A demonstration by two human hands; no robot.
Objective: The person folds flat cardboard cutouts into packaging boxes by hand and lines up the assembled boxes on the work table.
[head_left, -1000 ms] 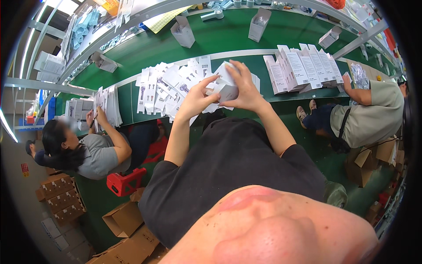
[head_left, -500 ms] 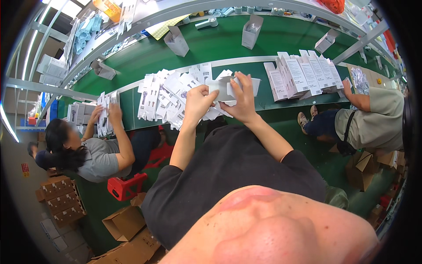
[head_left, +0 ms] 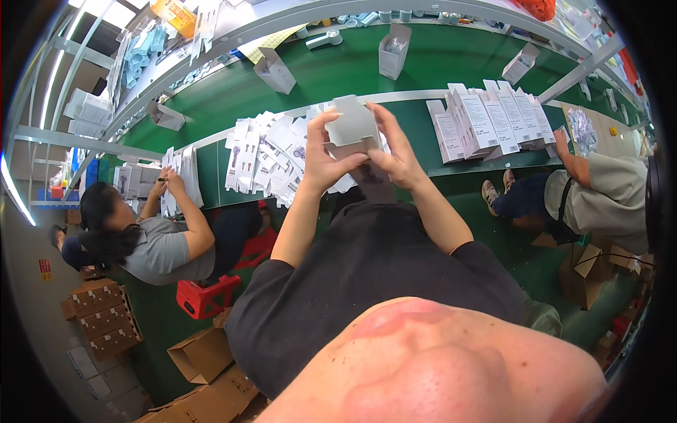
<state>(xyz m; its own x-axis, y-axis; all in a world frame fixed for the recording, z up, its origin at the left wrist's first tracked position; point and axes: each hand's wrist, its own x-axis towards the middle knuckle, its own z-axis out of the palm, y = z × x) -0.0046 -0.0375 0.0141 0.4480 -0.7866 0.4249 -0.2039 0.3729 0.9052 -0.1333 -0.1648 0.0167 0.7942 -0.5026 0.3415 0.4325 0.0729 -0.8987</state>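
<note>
Between both hands I hold a small white carton point(head_left: 350, 130), its flap end facing up and its body tilted toward me. My left hand point(head_left: 321, 158) grips its left side, thumb along the near edge. On the opposite side my right hand point(head_left: 398, 155) has its fingers round the carton, its thumb close to the left one. The carton's lower part is in shadow. Just left of my hands lies a loose pile of flattened white cartons point(head_left: 264, 155) with printed pictures. Over to the right stands a group of made-up white cartons point(head_left: 486, 120) with open tops.
Beyond the table's rail runs a green conveyor belt point(head_left: 338, 67) carrying several open cartons point(head_left: 275, 72) and a light-coloured handheld device point(head_left: 324, 39). A co-worker point(head_left: 162, 233) sits at left by a red stool point(head_left: 206, 296); another person point(head_left: 599, 190) stands at right. Brown boxes point(head_left: 201, 356) lie on the floor.
The carton has turned from lying sideways to having its flap end up, and both hands have shifted round its sides. The co-worker's hands at left have come together around a small dark item.
</note>
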